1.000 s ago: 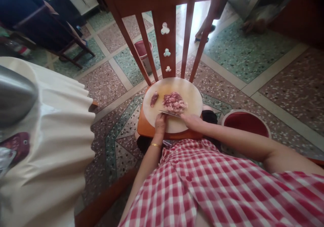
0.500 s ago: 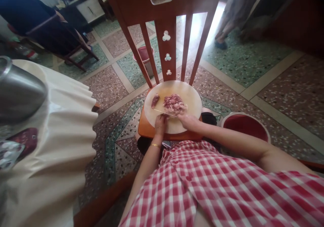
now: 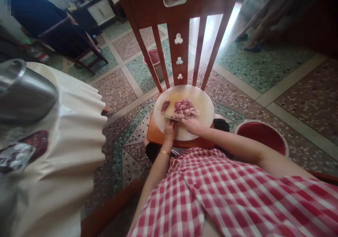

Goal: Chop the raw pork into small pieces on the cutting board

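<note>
A round white cutting board (image 3: 206,105) lies on the seat of a wooden chair (image 3: 158,133) in front of me. My right hand (image 3: 192,125) is closed round the handle end of a knife (image 3: 169,116), whose blade points left across the board. Just below the blade, my left hand (image 3: 170,130) has its fingers curled together on the board; whatever is under them is hidden. Beyond the knife sits a pile of chopped raw meat (image 3: 184,107). To its left, apart from it, is a single larger piece of meat (image 3: 165,105).
The chair's slatted back (image 3: 182,22) rises behind the board. A red-lined bucket (image 3: 260,135) stands on the floor at right. Left is a cloth-covered table (image 3: 76,124) with a steel pot (image 3: 34,96). One person sits at far left; another person's legs (image 3: 255,41) show at upper right.
The view has shifted slightly, moving the scene to the right. My right hand and the knife sit a little closer to my left hand. The person at upper right has stepped.
</note>
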{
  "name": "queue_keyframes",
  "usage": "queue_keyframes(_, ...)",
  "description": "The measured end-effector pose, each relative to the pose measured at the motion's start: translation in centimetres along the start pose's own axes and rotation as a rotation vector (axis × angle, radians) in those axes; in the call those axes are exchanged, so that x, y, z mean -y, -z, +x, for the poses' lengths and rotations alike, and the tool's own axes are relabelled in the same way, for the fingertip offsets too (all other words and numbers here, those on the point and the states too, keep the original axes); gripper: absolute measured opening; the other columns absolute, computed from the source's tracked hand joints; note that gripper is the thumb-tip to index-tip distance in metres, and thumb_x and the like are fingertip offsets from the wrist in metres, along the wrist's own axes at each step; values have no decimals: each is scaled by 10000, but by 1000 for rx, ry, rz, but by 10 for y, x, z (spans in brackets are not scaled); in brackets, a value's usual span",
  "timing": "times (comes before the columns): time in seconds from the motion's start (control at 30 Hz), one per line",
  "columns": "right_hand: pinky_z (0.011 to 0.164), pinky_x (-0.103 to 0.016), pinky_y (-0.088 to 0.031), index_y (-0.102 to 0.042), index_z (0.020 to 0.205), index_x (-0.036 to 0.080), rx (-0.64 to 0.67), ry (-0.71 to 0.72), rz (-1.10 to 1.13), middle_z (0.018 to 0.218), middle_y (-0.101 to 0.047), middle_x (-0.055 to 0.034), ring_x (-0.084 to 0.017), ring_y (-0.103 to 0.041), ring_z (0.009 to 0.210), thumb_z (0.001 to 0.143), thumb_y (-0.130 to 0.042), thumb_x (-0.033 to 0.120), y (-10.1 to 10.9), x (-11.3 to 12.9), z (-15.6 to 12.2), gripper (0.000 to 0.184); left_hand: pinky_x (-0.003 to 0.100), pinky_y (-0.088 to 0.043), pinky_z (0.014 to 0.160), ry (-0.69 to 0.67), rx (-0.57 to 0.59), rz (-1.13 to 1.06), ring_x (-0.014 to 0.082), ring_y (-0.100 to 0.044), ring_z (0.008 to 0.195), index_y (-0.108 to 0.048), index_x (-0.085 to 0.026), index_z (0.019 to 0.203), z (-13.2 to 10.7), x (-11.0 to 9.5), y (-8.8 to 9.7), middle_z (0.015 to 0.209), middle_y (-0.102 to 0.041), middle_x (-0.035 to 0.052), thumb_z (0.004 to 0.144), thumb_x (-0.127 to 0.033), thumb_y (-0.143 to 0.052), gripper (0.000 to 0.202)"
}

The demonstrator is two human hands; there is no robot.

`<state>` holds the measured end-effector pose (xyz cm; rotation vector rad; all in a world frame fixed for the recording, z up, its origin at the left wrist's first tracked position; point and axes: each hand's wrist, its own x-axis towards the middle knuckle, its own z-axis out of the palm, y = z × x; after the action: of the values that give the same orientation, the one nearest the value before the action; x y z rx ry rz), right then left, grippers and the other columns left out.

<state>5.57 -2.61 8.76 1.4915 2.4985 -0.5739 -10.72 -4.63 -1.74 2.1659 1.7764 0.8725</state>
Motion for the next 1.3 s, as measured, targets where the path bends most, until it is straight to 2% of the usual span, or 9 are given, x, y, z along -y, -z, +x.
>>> queue_keyframes(0.17, 693, -319, -473, -474, 1174, 139, 105, -168, 27, 928, -660, -146, -249, -647, 860, 851, -346, 119, 1, -35, -35, 349, 354, -447, 903, 35, -72, -95, 189, -535, 1009, -630, -191, 1030, -5, -6, 12, 1031, -600, 96, 895, -243, -433, 245)
queue_keyframes(0.27, 698, -314, -468, -441, 1219, 148, 96, -165, 22, 919, -663, -143, -247, -647, 866, 856, -343, 132, 3, -29, -39, 376, 359, -438, 933, 18, -90, -99, 191, -518, 1060, -597, -183, 1099, -11, -9, 16, 1091, -586, 109, 898, -248, -430, 269)
queue_keyframes(0.4, 702, -298, -463, -451, 1226, 166, 80, -77, 48, 938, -659, -128, -234, -639, 879, 863, -336, 138, -2, -16, -38, 381, 373, -434, 951, -111, 11, -81, 200, -514, 1092, -581, -168, 1112, -11, -8, 10, 1123, -586, 123, 894, -228, -446, 263)
queue_keyframes(0.53, 702, -316, -462, -449, 1238, 144, 108, -64, 37, 949, -657, -139, -241, -635, 871, 863, -326, 134, -8, -16, -36, 395, 396, -456, 915, -68, 35, -81, 213, -538, 1047, -591, -166, 1070, -7, -3, -1, 1066, -606, 121, 893, -235, -454, 234)
queue_keyframes(0.67, 778, -302, -443, -428, 1281, 148, 53, 17, 44, 1031, -644, -134, -217, -613, 938, 861, -338, 122, -6, -9, -14, 431, 398, -465, 903, -43, 5, -100, 219, -545, 1021, -582, -145, 1065, -4, 2, -5, 1040, -609, 123, 887, -250, -464, 238)
queue_keyframes(0.8, 850, -319, -414, -536, 1152, 110, -53, 82, 12, 1074, -622, -171, -230, -587, 990, 867, -351, 130, -3, 16, 27, 341, 396, -474, 881, -41, -4, -74, 221, -559, 983, -574, -144, 1064, -3, 4, -4, 1003, -611, 119, 877, -220, -463, 231)
queue_keyframes(0.9, 867, -347, -406, -563, 1093, 91, -80, 111, -10, 1045, -628, -188, -239, -584, 990, 888, -320, 133, -4, 27, 37, 321, 379, -483, 851, -41, -6, -35, 219, -565, 953, -586, -144, 1035, -4, 5, -3, 965, -614, 117, 865, -172, -460, 213)
queue_keyframes(1.17, 682, -295, -459, -452, 1228, 158, 97, -87, 1, 921, -667, -121, -231, -644, 840, 842, -372, 122, -11, -27, -38, 395, 351, -473, 835, -7, -49, -60, 197, -557, 928, -633, -171, 956, -4, 0, 1, 972, -629, 98, 860, -223, -512, 163)
queue_keyframes(1.3, 659, -314, -460, -438, 1225, 195, 105, -140, -16, 899, -668, -112, -247, -647, 834, 853, -333, 124, 0, -25, -45, 393, 350, -458, 874, -29, -96, -93, 192, -547, 965, -630, -164, 992, -6, -5, 11, 1004, -628, 99, 875, -229, -484, 198)
